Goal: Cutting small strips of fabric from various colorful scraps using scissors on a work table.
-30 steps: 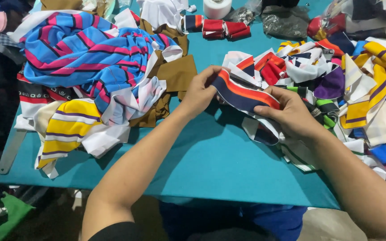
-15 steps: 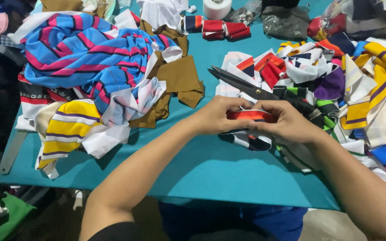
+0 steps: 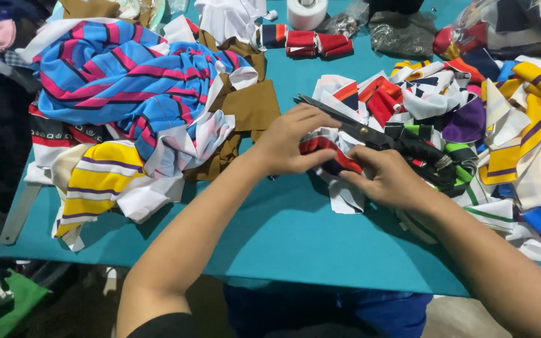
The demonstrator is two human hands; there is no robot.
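Observation:
My left hand [image 3: 290,141] and my right hand [image 3: 388,178] meet over a teal table [image 3: 283,231]. Together they pinch a folded strip of red, navy and white fabric [image 3: 332,153], now rolled small between my fingers. Black scissors [image 3: 370,133] lie just behind the strip on the cloth pile, blades pointing to the upper left, handles by my right hand. Part of the strip is hidden under my fingers.
A heap of blue, pink and yellow striped cloth [image 3: 120,94] with brown pieces [image 3: 252,103] fills the left. Mixed coloured scraps [image 3: 502,125] pile up on the right. A white tape roll [image 3: 307,11] and folded red strips [image 3: 317,42] sit at the back.
The strip was held stretched out wide between both hands; since then my hands have come together and folded it into a small roll. The scissors now show behind it.

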